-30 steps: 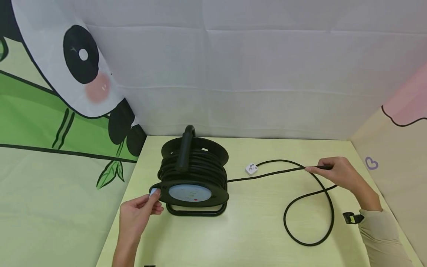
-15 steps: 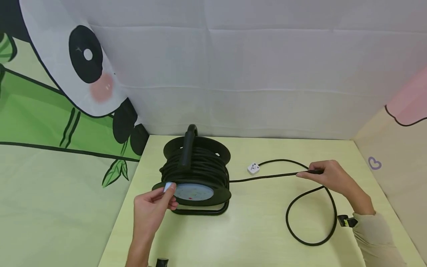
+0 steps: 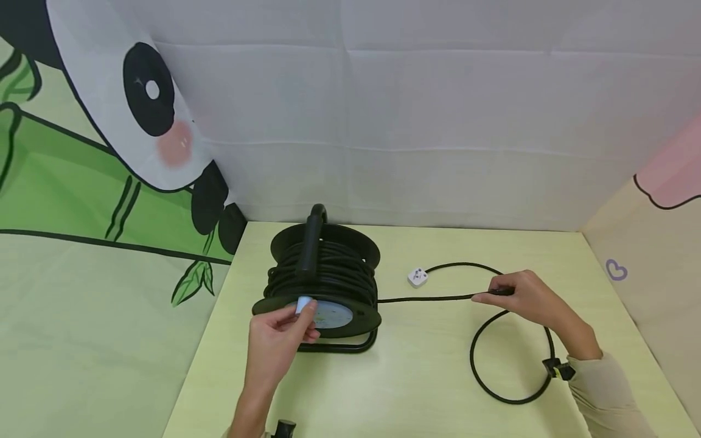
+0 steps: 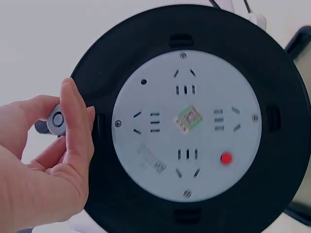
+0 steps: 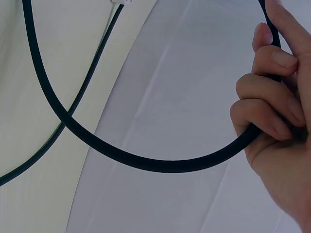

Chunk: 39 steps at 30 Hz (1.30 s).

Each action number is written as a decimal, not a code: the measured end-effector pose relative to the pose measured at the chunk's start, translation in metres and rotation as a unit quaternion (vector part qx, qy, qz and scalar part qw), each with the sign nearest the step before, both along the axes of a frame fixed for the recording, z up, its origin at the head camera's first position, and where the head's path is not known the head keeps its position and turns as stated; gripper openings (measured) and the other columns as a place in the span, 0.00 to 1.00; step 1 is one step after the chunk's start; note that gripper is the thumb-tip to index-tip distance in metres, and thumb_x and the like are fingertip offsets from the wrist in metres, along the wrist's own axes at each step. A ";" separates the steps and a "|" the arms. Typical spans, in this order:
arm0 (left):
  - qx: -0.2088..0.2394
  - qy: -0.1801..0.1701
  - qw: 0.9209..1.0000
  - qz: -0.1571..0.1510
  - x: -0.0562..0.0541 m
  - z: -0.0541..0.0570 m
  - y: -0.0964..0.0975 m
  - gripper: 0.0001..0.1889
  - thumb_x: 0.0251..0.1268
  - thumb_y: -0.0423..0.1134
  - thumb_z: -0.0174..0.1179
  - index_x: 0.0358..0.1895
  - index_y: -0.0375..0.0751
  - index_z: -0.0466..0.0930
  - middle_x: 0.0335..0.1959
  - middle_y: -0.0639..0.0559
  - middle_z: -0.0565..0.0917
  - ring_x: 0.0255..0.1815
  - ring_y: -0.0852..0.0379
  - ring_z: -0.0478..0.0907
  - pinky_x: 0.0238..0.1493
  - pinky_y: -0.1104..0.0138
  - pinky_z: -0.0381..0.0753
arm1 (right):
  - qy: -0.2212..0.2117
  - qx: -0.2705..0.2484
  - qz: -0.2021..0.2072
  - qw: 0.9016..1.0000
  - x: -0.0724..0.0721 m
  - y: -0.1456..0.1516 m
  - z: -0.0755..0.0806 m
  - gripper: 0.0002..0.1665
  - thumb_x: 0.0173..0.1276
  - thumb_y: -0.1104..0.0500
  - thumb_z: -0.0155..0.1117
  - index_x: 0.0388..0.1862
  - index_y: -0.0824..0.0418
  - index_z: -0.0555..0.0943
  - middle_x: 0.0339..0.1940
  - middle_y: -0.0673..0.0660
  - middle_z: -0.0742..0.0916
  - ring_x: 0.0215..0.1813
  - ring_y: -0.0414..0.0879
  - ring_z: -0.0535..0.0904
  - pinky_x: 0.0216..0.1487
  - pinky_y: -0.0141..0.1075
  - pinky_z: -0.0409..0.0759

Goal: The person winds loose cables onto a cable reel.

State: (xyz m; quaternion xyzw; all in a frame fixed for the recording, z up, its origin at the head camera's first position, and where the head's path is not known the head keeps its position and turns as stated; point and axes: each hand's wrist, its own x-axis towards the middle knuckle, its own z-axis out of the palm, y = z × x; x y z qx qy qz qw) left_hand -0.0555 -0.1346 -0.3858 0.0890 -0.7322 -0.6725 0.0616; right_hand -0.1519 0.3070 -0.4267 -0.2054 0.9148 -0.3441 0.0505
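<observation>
A black cable reel [image 3: 335, 267] with a pale round socket panel [image 4: 187, 126] stands on the table, wound with black cable. My left hand [image 3: 274, 348] pinches the reel's light-coloured crank knob [image 3: 303, 304] between thumb and fingers, in front of the panel. In the left wrist view the knob's round end [image 4: 57, 119] shows amid the fingers. Off to the right, my right hand [image 3: 528, 301] grips the black cable [image 3: 424, 298], which runs nearly straight from the reel. The right wrist view shows fingers curled round the cable, with a loose bend [image 5: 170, 166] hanging from them.
A white plug [image 3: 417, 278] at the cable's end lies right of the reel. A loop of slack cable [image 3: 512, 401] rests on the pale table [image 3: 405, 383]. A white cloth wall [image 3: 438, 121] rises behind, with printed cloths at both sides.
My left hand has moved right with the crank knob, from the reel's left rim to before the panel. My right hand has shifted left and nearer me, with the cable.
</observation>
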 end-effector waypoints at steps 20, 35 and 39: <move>0.042 0.011 0.996 -0.080 -0.010 -0.029 0.057 0.13 0.67 0.37 0.71 0.33 0.25 0.87 0.20 0.40 0.85 0.19 0.54 0.85 0.26 0.61 0.90 | 0.041 -0.025 0.090 0.995 0.006 -0.035 -0.002 0.19 0.70 0.49 0.73 0.20 0.40 0.75 0.16 0.33 0.65 0.20 0.28 0.58 0.22 0.25 0.60; 0.030 -0.030 0.995 -0.088 -0.018 -0.082 0.093 0.12 0.65 0.38 0.72 0.31 0.29 0.89 0.20 0.44 0.85 0.18 0.58 0.84 0.26 0.65 0.89 | 0.025 -0.074 0.156 0.985 -0.001 -0.051 -0.009 0.20 0.75 0.53 0.68 0.22 0.44 0.74 0.18 0.34 0.62 0.21 0.27 0.54 0.22 0.22 0.54; 0.021 -0.038 0.995 -0.085 -0.020 -0.100 0.094 0.12 0.65 0.36 0.72 0.29 0.29 0.89 0.20 0.40 0.85 0.17 0.58 0.84 0.26 0.66 0.88 | 0.029 -0.075 0.159 0.984 -0.003 -0.051 -0.012 0.19 0.74 0.54 0.69 0.22 0.45 0.74 0.18 0.33 0.62 0.21 0.27 0.54 0.22 0.22 0.54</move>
